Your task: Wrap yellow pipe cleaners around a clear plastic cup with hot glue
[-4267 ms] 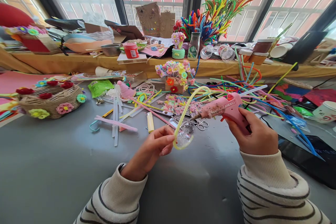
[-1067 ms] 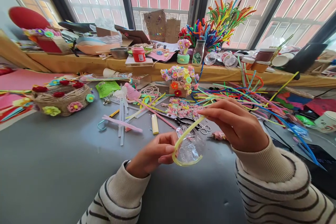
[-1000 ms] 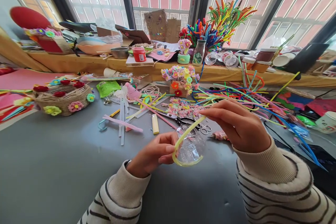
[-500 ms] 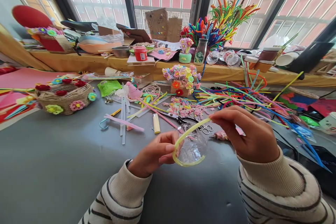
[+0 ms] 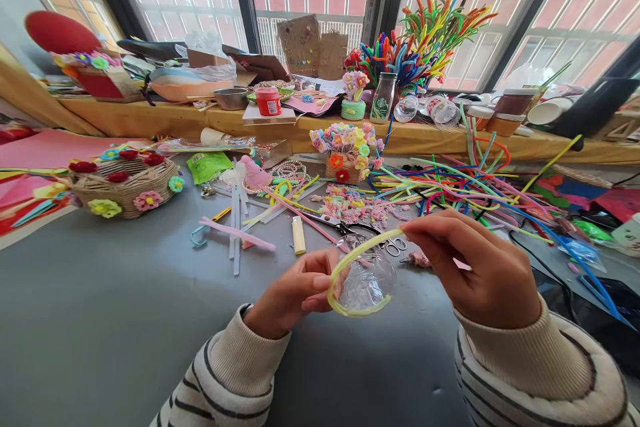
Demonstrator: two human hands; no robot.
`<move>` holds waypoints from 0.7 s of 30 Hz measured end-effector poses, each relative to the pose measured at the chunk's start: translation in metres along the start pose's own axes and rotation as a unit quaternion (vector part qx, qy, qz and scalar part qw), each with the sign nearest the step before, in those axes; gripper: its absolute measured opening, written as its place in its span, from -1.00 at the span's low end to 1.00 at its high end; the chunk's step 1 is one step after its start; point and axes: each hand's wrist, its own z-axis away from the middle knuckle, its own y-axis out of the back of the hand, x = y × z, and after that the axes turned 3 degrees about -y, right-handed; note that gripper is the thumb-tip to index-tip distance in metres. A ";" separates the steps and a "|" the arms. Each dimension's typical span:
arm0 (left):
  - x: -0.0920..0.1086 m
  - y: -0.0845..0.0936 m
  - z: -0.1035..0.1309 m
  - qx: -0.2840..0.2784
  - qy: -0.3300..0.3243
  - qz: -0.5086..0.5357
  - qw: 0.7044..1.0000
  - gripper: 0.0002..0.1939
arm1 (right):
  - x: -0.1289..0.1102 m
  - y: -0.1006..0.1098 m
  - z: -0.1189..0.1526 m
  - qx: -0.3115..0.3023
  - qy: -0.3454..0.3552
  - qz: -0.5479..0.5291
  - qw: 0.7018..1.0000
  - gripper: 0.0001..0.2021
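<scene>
My left hand (image 5: 305, 290) grips a clear plastic cup (image 5: 373, 283) by its side, its thumb pressing a yellow pipe cleaner (image 5: 356, 253) against the rim. The pipe cleaner curves along the left and lower part of the rim, and its upper length stands off the cup. Between thumb and fingertips, my right hand (image 5: 470, 263) pinches that far end, above and to the right of the cup. Just behind the cup lie black-handled scissors (image 5: 357, 229) and a smaller pair with metal loops (image 5: 396, 245). A pale yellow stick-like block (image 5: 299, 235) rests to the left.
A twine basket with crocheted-looking flowers (image 5: 125, 190) stands at left. Loose pipe cleaners (image 5: 440, 180) pile up behind my right hand. Small fuzzy pieces (image 5: 350, 205) lie near a flower-filled box (image 5: 345, 163). Clear strips (image 5: 234, 227) lie left of centre. A crowded ledge (image 5: 300, 127) runs behind.
My right hand has shifted slightly right and down, still pinching the pipe cleaner's end. My left hand and the cup have hardly moved.
</scene>
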 end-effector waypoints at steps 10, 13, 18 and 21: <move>0.000 -0.002 -0.001 -0.007 -0.018 0.004 1.000 -0.79 | -0.007 0.001 0.004 0.014 -0.007 0.024 1.000 -0.89; 0.000 -0.002 0.000 -0.008 -0.023 -0.003 1.000 -0.78 | -0.012 0.004 0.006 0.012 -0.011 0.029 0.999 -0.89; 0.000 -0.002 0.001 -0.007 -0.037 -0.031 0.999 -0.79 | -0.018 0.008 0.009 0.014 -0.015 0.037 0.999 -0.86; 0.001 0.000 0.003 0.000 -0.065 -0.082 0.995 -0.80 | -0.016 0.009 0.009 0.016 -0.007 0.035 0.999 -0.85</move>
